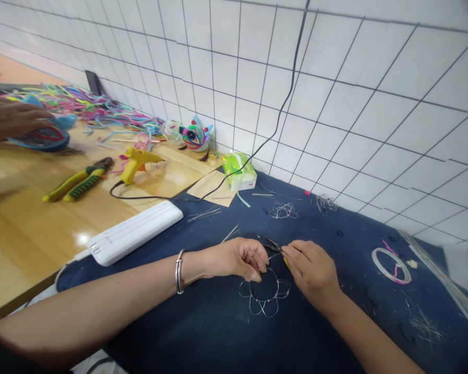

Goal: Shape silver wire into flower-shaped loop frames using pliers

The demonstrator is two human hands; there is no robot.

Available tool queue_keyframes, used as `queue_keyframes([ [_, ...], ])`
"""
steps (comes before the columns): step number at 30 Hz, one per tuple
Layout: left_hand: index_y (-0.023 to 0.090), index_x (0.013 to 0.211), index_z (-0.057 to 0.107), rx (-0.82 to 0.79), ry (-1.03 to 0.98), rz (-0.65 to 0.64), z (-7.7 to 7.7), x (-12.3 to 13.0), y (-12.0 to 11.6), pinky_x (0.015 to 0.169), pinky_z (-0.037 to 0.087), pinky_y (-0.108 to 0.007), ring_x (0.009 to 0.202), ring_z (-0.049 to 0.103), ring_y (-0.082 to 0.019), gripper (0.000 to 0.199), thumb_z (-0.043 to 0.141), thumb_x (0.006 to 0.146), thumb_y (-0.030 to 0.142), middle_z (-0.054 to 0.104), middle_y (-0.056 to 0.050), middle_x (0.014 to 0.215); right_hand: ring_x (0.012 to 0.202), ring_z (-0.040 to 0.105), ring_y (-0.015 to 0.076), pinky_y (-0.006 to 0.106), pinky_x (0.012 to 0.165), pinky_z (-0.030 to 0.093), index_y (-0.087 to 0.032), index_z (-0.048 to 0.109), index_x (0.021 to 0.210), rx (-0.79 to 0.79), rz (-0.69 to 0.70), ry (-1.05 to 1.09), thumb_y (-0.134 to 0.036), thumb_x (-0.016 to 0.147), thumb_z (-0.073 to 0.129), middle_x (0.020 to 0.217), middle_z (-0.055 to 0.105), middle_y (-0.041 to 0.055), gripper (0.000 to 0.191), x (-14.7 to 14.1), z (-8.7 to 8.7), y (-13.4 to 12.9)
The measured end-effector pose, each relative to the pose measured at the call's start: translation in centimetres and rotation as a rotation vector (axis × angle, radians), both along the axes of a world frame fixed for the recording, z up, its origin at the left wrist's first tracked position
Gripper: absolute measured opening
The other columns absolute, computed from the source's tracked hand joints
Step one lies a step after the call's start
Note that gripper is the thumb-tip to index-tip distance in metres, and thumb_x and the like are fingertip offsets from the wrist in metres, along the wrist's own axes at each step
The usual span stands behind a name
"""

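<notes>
Over the dark blue cloth, my left hand [249, 259] pinches the top of a wire flower [264, 301], a ring with looped wire petals and small pink beads. My right hand [312, 267] is closed around a pair of small pliers [273, 245] with dark jaws and a bit of yellow handle showing. The jaws point left, close to the wire near my left fingertips; whether they grip it I cannot tell. Further back on the cloth lies another looped wire piece [284, 210] with pink beads.
A white power bank [136, 231] lies left, near large yellow-green pliers [78, 182] and a yellow glue gun [134, 163]. Another person's hand [11, 119] touches a blue item. A tangle of wire [326, 204], a tissue pack [239, 169] and a ribbon roll [391, 266] lie around.
</notes>
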State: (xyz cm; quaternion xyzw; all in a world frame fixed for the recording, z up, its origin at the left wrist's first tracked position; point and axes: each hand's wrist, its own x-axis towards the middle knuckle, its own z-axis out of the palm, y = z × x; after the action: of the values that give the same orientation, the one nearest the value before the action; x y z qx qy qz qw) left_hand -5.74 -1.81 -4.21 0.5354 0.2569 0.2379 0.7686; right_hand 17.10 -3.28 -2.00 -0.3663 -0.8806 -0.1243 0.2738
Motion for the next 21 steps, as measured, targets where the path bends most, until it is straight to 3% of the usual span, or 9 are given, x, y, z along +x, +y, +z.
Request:
queue_keyframes([
  [12, 0.015, 0.094, 0.055, 0.008, 0.008, -0.004, 0.4, 0.1, -0.1, 0.063, 0.046, -0.023, 0.072, 0.058, -0.010, 0.035, 0.070, 0.063, 0.009, 0.061, -0.003, 0.087, 0.079, 0.055, 0.0150, 0.030, 0.075, 0.044, -0.018, 0.062, 0.098, -0.072, 0.005, 0.101, -0.015, 0.083, 0.052, 0.090, 0.061, 0.0061, 0.018, -0.3, -1.0, 0.0],
  [21, 0.017, 0.098, 0.056, 0.022, 0.030, -0.013, 0.4, 0.3, -0.1, 0.064, 0.046, -0.023, 0.074, 0.058, -0.011, 0.038, 0.071, 0.063, 0.012, 0.062, -0.002, 0.086, 0.076, 0.056, 0.0139, 0.029, 0.073, 0.045, -0.019, 0.062, 0.098, -0.061, -0.003, 0.097, -0.016, 0.083, 0.052, 0.088, 0.061, 0.0052, 0.018, -0.4, -0.9, 0.1],
])
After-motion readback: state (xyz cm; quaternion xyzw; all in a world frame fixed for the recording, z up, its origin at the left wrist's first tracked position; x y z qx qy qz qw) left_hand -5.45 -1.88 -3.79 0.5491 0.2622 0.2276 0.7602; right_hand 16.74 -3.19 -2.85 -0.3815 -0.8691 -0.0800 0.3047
